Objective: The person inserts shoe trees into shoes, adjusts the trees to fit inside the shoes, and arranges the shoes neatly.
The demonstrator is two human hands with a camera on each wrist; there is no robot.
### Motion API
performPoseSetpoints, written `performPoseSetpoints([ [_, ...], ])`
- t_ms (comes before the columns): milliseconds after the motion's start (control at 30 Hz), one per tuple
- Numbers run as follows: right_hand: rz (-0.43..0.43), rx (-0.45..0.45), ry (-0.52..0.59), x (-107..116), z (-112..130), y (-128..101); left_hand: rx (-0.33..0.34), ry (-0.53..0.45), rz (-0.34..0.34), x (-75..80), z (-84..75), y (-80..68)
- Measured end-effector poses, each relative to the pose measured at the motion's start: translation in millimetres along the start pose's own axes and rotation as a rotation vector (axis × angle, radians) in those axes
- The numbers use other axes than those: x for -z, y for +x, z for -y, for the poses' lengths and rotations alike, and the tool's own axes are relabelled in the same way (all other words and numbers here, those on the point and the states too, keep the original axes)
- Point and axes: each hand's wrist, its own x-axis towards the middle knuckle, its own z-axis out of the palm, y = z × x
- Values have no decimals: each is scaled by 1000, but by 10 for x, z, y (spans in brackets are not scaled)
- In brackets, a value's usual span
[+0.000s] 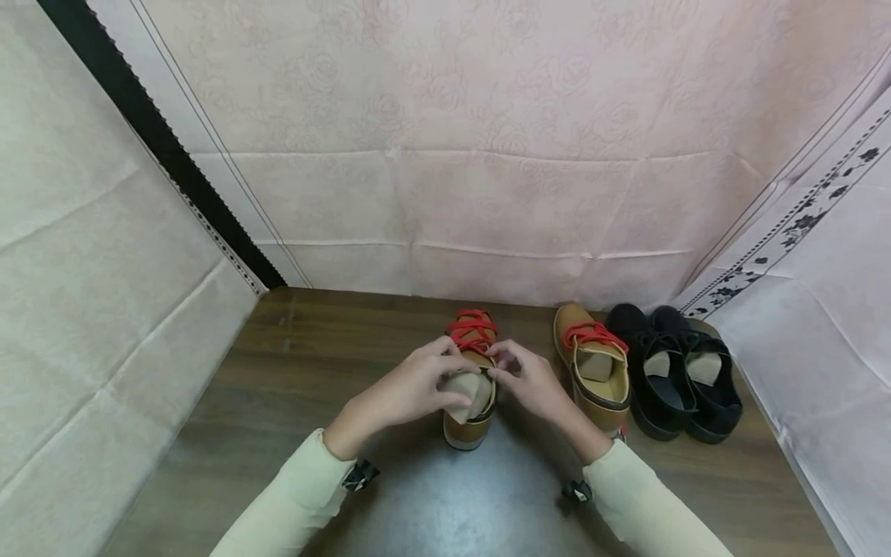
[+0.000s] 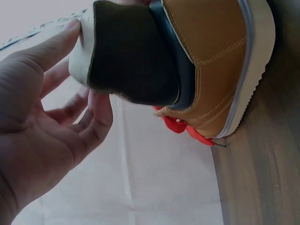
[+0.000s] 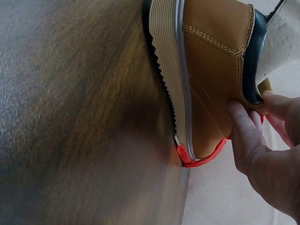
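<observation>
Sitting in the middle of the brown table (image 1: 292,363) is a tan shoe (image 1: 472,387) w/ red laces (image 1: 472,331). Both hands are on it. The left hand (image 1: 418,387) curls round the pale paper wad (image 1: 470,393) stuffed inside the shoe & holds it. The right hand (image 1: 530,381) pinches the shoe's top edge w/ bent fingers (image 3: 243,126). Just to the right stands a 2nd tan shoe (image 1: 595,371), also w/ paper stuffed in it. Next to that are 2 black shoes (image 1: 678,375), each w/ paper inside too.
</observation>
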Motion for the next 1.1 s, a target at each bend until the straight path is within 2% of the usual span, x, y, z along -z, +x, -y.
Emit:
performPoseSetpoints([
  [167,5,-8,9,2,5,1,15,-89,43,28,39,8],
  [400,-1,0,6,-3,12,4,67,-77,55,-42,10,44],
  [567,-5,-18,9,-2,17,-10,93,-26,20,-122,-16,52],
  [833,-14,-13,-4,-16,5,-34,58,25,-64,-229,-27,21],
  [1100,-23,9,-12,-22,-24,-17,70,50,-95,-271,-1,43],
])
